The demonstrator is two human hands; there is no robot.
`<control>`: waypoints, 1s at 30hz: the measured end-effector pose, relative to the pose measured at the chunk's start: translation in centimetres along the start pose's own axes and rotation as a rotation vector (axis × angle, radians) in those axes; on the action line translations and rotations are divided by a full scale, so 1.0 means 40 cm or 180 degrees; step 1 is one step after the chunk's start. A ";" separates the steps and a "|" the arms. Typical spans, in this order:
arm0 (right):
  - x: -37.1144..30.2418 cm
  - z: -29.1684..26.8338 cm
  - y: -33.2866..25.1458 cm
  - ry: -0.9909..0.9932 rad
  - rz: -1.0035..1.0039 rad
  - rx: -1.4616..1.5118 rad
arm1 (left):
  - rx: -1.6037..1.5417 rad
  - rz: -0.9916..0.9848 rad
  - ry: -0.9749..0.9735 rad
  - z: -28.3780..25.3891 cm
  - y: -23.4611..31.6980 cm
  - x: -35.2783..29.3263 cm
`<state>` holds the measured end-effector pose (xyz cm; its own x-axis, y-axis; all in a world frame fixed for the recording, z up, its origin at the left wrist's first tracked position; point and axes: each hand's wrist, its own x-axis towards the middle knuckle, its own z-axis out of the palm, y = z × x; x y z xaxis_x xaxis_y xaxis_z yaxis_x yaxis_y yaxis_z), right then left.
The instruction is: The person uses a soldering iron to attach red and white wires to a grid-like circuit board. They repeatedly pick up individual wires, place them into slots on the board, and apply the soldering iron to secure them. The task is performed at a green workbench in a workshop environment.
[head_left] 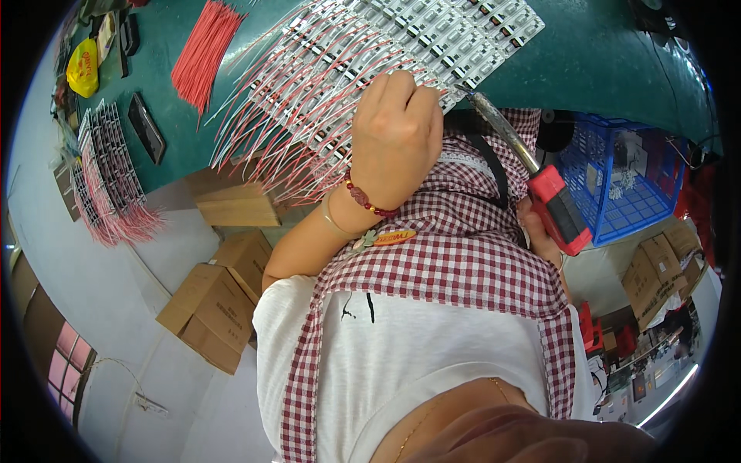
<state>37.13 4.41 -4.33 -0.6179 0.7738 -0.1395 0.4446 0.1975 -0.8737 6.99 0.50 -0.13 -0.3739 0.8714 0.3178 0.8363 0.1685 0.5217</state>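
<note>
My left hand [397, 127], with a beaded bracelet at the wrist, is closed over the near edge of a panel of small grey-white modules [455, 46]. Its fingertips point down and away, so what they pinch is hidden. Many red and white wires [285, 116] fan out to the left from the modules, some passing by this hand. My right hand [539, 231] is wrapped round the red and black handle of a soldering iron [559, 208]. The iron's metal shaft slants up to the left, and its tip is close to the panel's edge, near my left fingers.
A bundle of red wires [204, 58] lies on the green table [594, 69]. Farther left are a phone [146, 127], a second wired panel [112, 158] and a yellow item [82, 69]. A blue plastic basket [617, 181] stands right; cardboard boxes [212, 309] sit below the table.
</note>
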 end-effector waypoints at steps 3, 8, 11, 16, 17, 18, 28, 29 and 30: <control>0.009 -0.005 -0.009 -0.0011 -0.0018 0.0066 | -0.0017 0.0006 0.0003 0.001 -0.001 -0.001; 0.003 0.000 -0.009 0.0055 -0.0072 -0.0004 | 0.0045 -0.0023 -0.0055 0.000 0.002 0.000; 0.001 0.000 -0.010 0.0068 0.0012 -0.0053 | 0.0117 -0.0034 -0.0076 0.000 0.001 -0.002; 0.002 -0.011 0.000 0.0024 -0.0094 -0.0006 | 0.0038 -0.0029 0.0102 0.007 0.004 0.000; 0.000 -0.012 0.005 0.0012 -0.0110 -0.0023 | 0.0057 -0.0018 0.0120 0.010 0.007 0.000; -0.003 -0.013 0.009 0.0006 -0.0109 -0.0017 | 0.0076 -0.0008 0.0140 0.012 0.010 0.000; 0.002 0.003 0.014 0.0110 -0.0158 -0.0167 | 0.0416 -0.0067 -0.0139 0.017 0.025 0.004; 0.012 0.003 0.005 0.0119 -0.0208 -0.0226 | 0.0423 -0.0067 -0.0143 0.018 0.025 0.004; 0.026 0.001 -0.015 0.0118 -0.0282 -0.0319 | 0.0432 -0.0067 -0.0146 0.019 0.025 0.005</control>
<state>36.19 5.08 -3.99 -0.6340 0.7721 -0.0450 0.4530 0.3236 -0.8307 8.04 1.17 -0.15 -0.3757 0.8866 0.2698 0.8762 0.2449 0.4151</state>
